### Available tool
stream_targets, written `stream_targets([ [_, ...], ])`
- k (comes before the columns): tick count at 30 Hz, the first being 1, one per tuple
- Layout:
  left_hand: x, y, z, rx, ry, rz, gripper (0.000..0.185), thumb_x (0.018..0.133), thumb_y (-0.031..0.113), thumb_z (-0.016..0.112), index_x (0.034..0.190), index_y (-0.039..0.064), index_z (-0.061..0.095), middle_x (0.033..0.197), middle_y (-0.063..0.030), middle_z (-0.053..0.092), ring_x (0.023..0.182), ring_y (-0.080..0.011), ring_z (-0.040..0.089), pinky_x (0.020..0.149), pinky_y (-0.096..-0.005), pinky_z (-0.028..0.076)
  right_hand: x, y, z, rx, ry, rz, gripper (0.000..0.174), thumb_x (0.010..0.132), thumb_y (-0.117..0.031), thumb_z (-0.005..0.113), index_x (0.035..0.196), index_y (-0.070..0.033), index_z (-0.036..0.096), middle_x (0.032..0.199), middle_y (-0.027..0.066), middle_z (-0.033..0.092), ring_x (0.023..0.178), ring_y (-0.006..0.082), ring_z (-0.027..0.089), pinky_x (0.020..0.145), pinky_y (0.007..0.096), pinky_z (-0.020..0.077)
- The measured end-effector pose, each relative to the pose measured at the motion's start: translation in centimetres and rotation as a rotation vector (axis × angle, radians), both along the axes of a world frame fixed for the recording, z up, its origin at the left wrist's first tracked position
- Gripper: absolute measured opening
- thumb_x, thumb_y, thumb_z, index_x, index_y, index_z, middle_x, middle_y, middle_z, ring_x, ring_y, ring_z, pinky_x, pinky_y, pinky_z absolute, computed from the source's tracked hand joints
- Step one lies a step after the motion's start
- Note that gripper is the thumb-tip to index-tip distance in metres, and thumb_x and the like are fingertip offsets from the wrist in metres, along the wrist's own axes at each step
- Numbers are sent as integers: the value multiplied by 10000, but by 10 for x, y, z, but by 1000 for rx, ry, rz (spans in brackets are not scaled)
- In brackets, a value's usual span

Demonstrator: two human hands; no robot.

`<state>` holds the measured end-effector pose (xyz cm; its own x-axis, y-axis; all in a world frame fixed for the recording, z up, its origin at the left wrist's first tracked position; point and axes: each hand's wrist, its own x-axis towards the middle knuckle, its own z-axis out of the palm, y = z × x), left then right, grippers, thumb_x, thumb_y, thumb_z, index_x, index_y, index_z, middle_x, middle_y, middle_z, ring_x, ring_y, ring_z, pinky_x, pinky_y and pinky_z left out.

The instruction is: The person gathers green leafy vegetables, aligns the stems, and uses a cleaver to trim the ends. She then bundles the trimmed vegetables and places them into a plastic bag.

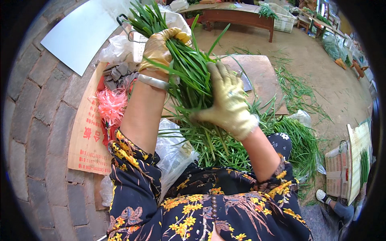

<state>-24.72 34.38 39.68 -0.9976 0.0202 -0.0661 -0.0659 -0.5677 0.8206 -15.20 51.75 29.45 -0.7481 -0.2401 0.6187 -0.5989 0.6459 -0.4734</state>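
My left hand (158, 49), in a yellowish glove with a thin one over it, grips a thick bundle of long green leaves (193, 67), perhaps garlic chives, near its upper end. My right hand (230, 101), in a pale yellow knit glove, lies with spread fingers against the bundle's right side; its thumb is blurred. Loose leaves hang from the bundle's lower part. More cut greens (223, 153) lie in a heap over my lap. Beyond the hands is a worn wooden board (262, 72), with a flat metal blade (245, 81) partly hidden behind my right hand.
Pink plastic twine (111, 105) and a printed plywood sheet (87, 147) are at left, near a white plastic basket (138, 45). A second green heap (297, 135) lies at right. Scattered leaves cover some floor (298, 90). Another person's shoe (322, 195) shows beside a crate (336, 171).
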Motion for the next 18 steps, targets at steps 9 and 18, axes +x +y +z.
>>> stream_targets([
  [9,-11,25,-5,-259,17,141,219,860,188,638,771,-6,689,725,-100,686,591,-210,634,586,-306,538,-11,12,-3,-243,344,145,295,732,-65,704,1013,-71,614,1192,120,631,1207,341,542,1078,576,319],
  [18,-40,-60,-5,-106,113,-98,141,877,130,612,843,-5,631,768,-128,663,688,-291,645,674,-405,562,42,45,-122,337,43,679,249,657,-146,684,867,-87,562,788,68,558,876,298,584,1048,513,414],
])
